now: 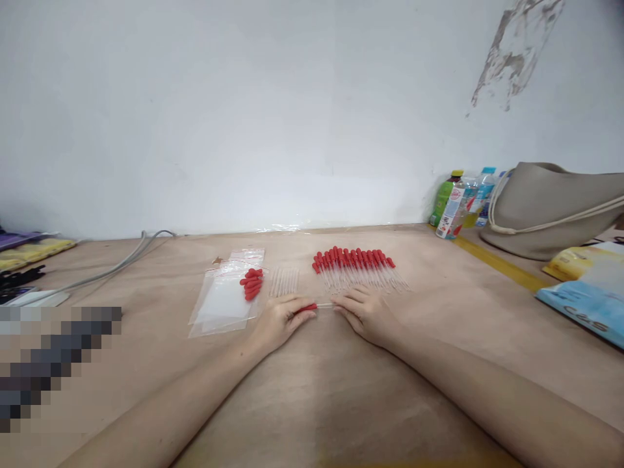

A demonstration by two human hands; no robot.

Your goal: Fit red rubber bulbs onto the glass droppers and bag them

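Observation:
Between my hands lies a dropper, its clear tube (324, 305) joined to a red rubber bulb (309, 307). My left hand (281, 318) is closed on the bulb, thumb and fingers pinching it. The tube's other end is pinched by my right hand (364, 314), whose fingers partly hide it. Just beyond my left hand, several bare clear tubes (284, 281) lie side by side. Loose red bulbs (251, 286) are heaped on clear zip bags (219, 300) to the left. Behind my right hand, many droppers with red bulbs (355, 258) lie in a row, tips toward me.
Drink bottles (451, 205) and a grey bag (546, 208) stand at the back right. Blue and yellow packs (580, 309) lie at the right edge. A grey cable (112, 268) crosses the left side of the brown table (312, 403). A pale wall rises behind.

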